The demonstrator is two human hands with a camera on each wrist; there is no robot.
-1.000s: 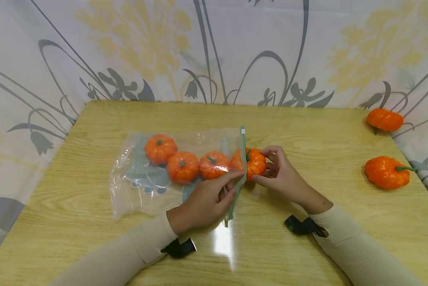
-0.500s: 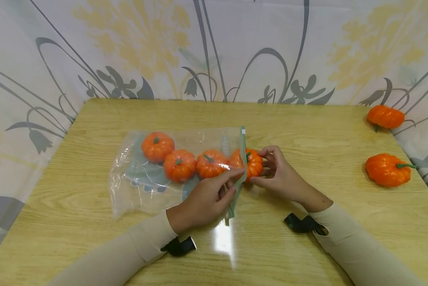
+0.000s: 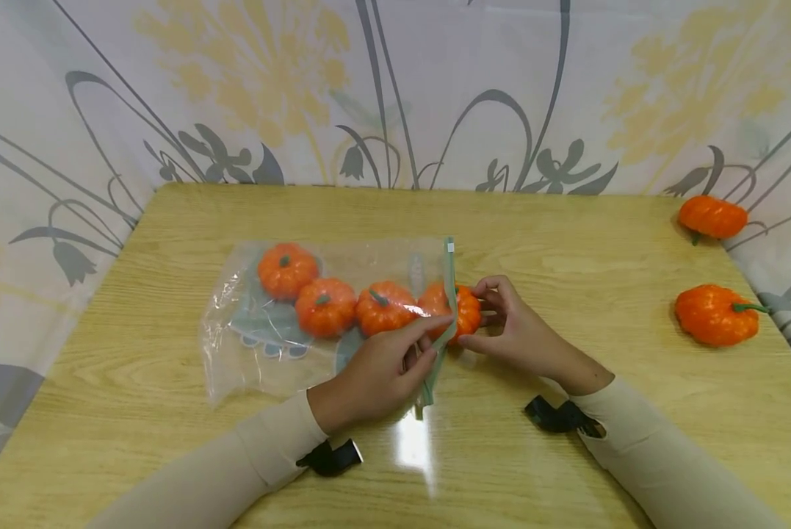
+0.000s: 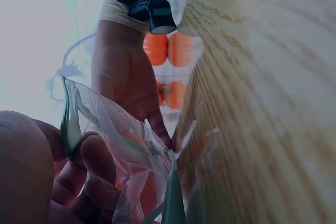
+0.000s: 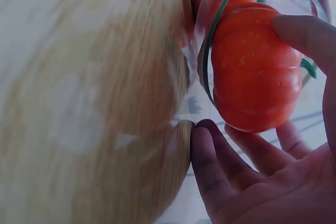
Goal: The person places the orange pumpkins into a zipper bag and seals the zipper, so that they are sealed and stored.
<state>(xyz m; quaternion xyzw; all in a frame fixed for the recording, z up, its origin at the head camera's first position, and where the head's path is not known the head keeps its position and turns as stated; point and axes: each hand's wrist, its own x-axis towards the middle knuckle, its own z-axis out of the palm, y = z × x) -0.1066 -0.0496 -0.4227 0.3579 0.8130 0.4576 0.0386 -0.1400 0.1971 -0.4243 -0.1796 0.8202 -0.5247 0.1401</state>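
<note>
Entering pumpkin (image 5: 257, 72): slid farther left into the clear bag (image 3: 369, 257) than a second ago, less of it outside.
Right hand (image 3: 526, 336): shifted left with it, nearer the green-edged mouth (image 3: 450, 272).
Three bagged pumpkins (image 3: 325, 308): all nudged left.

A wood-grain table (image 3: 567, 250) bears a clear plastic bag (image 3: 352, 268) and two loose orange pumpkins (image 3: 717, 315) (image 3: 713, 217).
</note>
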